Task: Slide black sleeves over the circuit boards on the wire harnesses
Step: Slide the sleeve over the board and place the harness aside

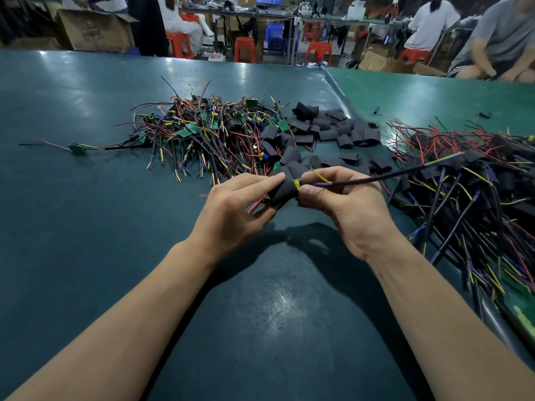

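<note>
A black sleeve [282, 188] is held above the green table [86, 198], between both hands. It is pinched from the left by the left hand [234, 209], fingers curled round it, red wires trailing beneath. At its right end, the harness cable [376, 178] is gripped by the right hand [344, 204]; the board seems already inside, only a yellow edge being seen. Bare harnesses [202, 131] and loose sleeves [333, 128] are piled behind, sleeved ones [469, 186] at right
</note>
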`<move>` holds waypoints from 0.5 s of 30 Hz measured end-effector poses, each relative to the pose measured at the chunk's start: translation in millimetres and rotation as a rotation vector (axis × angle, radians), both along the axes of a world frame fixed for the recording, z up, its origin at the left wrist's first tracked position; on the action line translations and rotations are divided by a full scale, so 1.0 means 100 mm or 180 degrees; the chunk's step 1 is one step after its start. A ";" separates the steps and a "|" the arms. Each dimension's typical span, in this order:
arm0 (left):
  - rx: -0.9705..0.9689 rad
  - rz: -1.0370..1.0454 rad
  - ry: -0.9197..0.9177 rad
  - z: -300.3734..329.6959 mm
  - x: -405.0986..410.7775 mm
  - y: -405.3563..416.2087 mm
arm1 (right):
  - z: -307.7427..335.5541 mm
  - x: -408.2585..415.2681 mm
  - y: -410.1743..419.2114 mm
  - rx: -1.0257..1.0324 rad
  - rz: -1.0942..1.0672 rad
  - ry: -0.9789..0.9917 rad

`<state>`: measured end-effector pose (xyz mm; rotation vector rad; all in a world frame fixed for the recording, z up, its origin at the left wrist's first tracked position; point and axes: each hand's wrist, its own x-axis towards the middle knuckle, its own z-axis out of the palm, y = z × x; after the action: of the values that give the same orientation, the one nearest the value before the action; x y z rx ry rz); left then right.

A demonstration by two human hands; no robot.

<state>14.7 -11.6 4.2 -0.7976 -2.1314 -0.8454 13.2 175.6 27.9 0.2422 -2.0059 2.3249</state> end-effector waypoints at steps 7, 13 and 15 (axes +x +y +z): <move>-0.0369 0.0411 -0.0222 0.00 0.02 0.07 | 0.00 0.04 -0.05 0.0376 -0.0137 0.0297; -0.0818 0.0884 -0.0376 0.02 0.00 0.07 | -0.05 0.15 -0.26 0.0581 0.0220 0.0485; -0.0847 0.1036 -0.0535 0.02 0.00 0.06 | -0.06 0.16 -0.28 0.0685 0.0230 0.0595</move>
<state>14.6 -5.7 5.8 -0.4983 -2.4709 -0.4781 29.2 147.3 21.8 0.5304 -2.1825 2.0347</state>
